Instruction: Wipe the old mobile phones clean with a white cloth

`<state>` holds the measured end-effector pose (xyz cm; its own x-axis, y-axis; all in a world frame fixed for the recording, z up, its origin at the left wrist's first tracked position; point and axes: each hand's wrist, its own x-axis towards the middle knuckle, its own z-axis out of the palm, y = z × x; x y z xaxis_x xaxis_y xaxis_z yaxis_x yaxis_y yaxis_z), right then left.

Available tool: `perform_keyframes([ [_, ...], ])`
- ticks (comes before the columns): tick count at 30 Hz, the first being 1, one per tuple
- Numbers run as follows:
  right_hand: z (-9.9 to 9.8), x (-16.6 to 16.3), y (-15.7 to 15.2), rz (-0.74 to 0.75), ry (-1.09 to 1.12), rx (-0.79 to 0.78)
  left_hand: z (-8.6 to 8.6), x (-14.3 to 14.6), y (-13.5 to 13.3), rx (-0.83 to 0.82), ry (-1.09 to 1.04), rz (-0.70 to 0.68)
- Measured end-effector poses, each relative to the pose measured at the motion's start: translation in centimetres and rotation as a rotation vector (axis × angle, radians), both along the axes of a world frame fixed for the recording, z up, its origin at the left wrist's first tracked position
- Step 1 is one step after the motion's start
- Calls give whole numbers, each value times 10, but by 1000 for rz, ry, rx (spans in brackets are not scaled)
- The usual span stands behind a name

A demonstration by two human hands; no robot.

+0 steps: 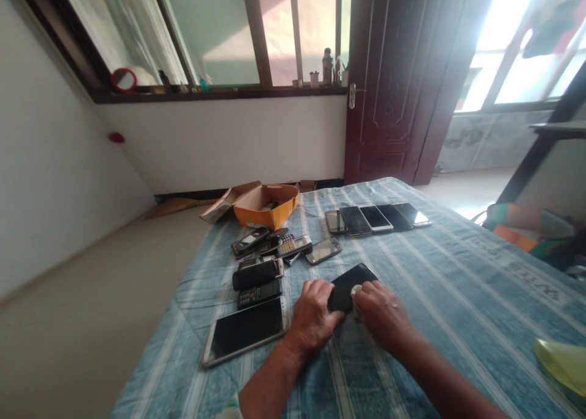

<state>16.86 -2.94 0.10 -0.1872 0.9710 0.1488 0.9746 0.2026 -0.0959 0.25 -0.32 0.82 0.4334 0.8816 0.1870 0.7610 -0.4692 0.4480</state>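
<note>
A black smartphone [348, 284] lies between my hands on the blue striped cloth. My left hand [315, 312] grips its left edge, thumb near the bottom and fingers at the upper side. Pinched in my right hand [379, 315] is a crumpled white wipe [356, 297], pressed on the phone's surface; whether it is tissue or cloth I cannot tell. Left of my left hand rests a large white-framed phone [247, 330] with a dark screen. Beyond it are a black keypad phone [260, 294] and a dark phone [257, 273]. A grey phone [324, 251] lies just past the held one.
Several old keypad phones [293, 246] are heaped before an open orange box [268, 214]. A row of smartphones [376, 218] lies side by side at the far right. Something yellow-green [562, 361] sits at the right edge. A dark red door [389, 77] stands behind the bed.
</note>
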Motion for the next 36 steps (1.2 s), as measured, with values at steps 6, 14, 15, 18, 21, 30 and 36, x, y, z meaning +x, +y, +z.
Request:
perform_keyframes([
  [6,6,27,12,-147,-34,-44,0,0,0,3,-2,2],
  [14,-5,-8,-1,-44,-82,51,-5,-1,2,37,-17,-7],
  [15,-6,-15,-4,-11,-76,61,-6,-1,2,41,-16,-11],
  [18,-7,-26,-10,63,-54,86,-7,-2,4,51,-5,-19],
  [21,-5,-24,-10,89,-29,79,-8,-2,4,58,1,-17],
  [30,5,24,13,-142,-41,-16,-5,-1,3,61,-16,-22],
  [36,1,26,14,-176,-29,95,-8,-2,5,82,-24,-30],
])
